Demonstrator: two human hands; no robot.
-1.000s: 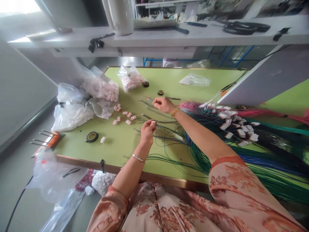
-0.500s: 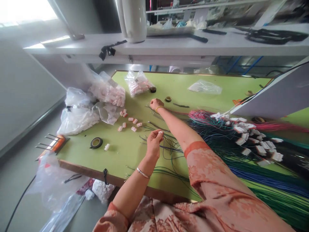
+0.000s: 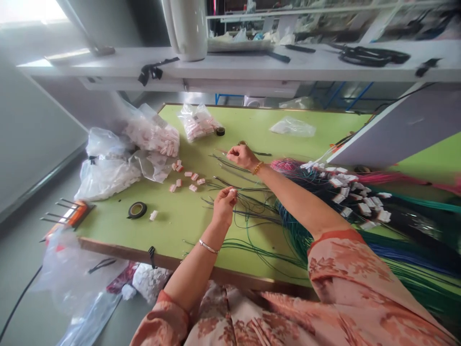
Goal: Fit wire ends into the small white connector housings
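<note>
My left hand point(image 3: 224, 204) pinches a small white connector housing point(image 3: 233, 191) between thumb and fingertips, above the green table. Farther back, my right hand point(image 3: 243, 157) has its fingers pinched together on the end of a thin wire point(image 3: 224, 153), whose tip pokes out to the left. Dark wires point(image 3: 230, 168) lie with their ends fanned out on the table below and between both hands. Green wires point(image 3: 248, 243) run past my left wrist toward the right. Several white and orange connectors point(image 3: 194, 177) lie loose to the left of my left hand.
Wired white connectors point(image 3: 364, 207) pile up at right. Bags of connectors point(image 3: 153, 134) stand at back left. A black tape roll point(image 3: 137, 210) and an orange pronged holder point(image 3: 77, 215) are at left. A white shelf point(image 3: 223, 68) spans the back, with a divider panel point(image 3: 399, 129) at right.
My right hand has drawn to the right across the wires and now partly covers a tape roll. My left hand keeps the connector in nearly the same place. The view has shifted slightly.
</note>
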